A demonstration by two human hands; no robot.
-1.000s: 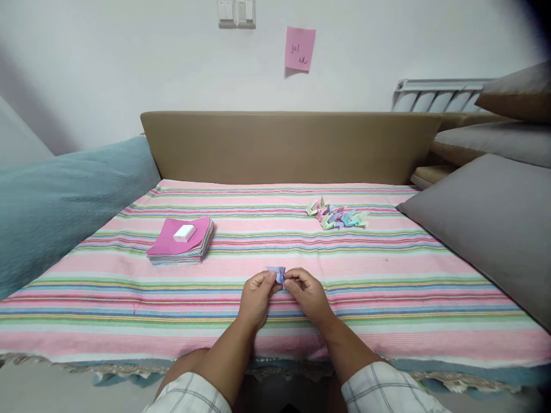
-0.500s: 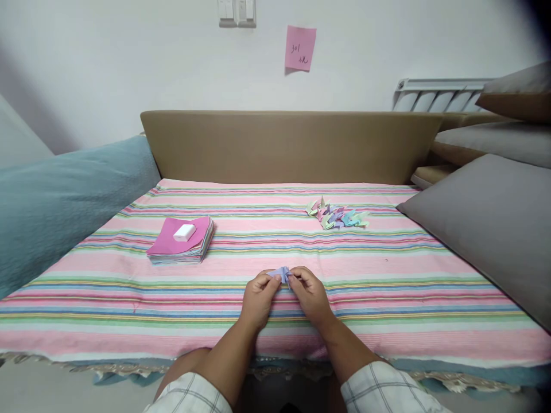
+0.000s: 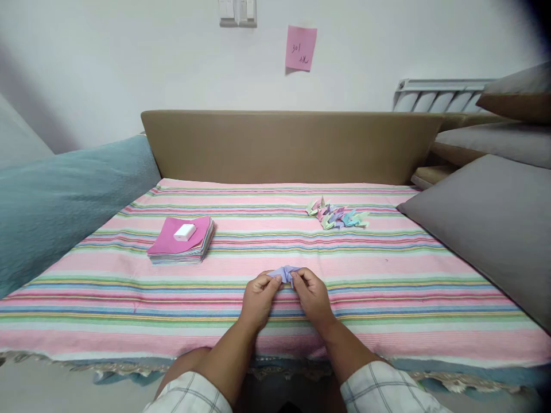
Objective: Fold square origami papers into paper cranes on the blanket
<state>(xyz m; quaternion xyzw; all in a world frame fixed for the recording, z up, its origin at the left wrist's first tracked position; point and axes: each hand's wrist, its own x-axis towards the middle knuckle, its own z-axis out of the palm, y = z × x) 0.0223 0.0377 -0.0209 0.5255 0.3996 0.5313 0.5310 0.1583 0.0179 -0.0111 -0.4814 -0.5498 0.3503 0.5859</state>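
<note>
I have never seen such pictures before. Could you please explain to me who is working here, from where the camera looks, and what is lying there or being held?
There is no machine here: these are a person's own bare hands. Every picture comes from one camera worn on the head, looking forward and down. The left hand and the right hand pinch a small folded piece of lavender paper between them. Below is a multicoloured striped cloth. On it, to the left, lies a stack of square paper sheets with a pink one on top, bearing a small white rectangular block. Beyond the hands, to the right, lies a cluster of small folded pastel papers.
</note>
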